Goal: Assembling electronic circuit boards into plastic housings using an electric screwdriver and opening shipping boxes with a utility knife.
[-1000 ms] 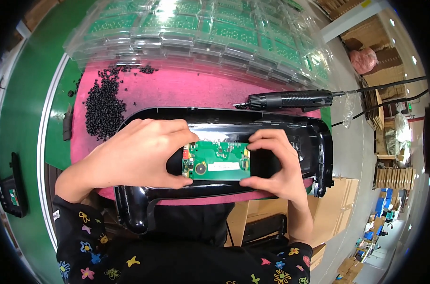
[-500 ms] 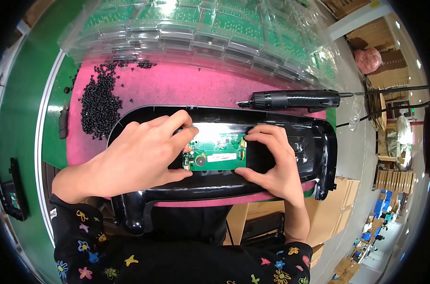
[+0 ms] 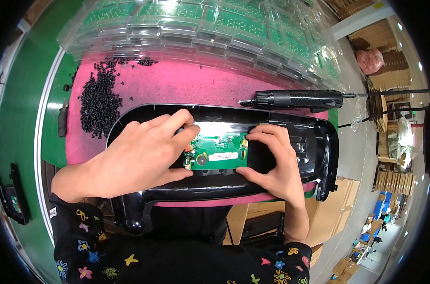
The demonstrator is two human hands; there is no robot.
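Observation:
A green circuit board point(image 3: 218, 164) with a white label and a round dark part lies level within a glossy black plastic housing point(image 3: 272, 184). My left hand point(image 3: 146, 151) grips the board's left end, thumb at the near corner and fingers at the far one. At the opposite end, my right hand point(image 3: 277, 158) holds the right edge between thumb and forefinger. The housing rests hollow side up in front of me. Whether the board touches the housing floor, I cannot tell.
Beyond the housing, a black electric screwdriver point(image 3: 298, 99) lies on the pink mat point(image 3: 177, 87), its cable running right. Many small black screws point(image 3: 99, 106) are heaped at the left. Clear plastic trays point(image 3: 191, 40) of green boards are stacked at the back. Cardboard boxes point(image 3: 335, 203) stand lower right.
Both hands keep their hold on the circuit board, which shows barely any shift. The screwdriver appears slightly farther right in the picture.

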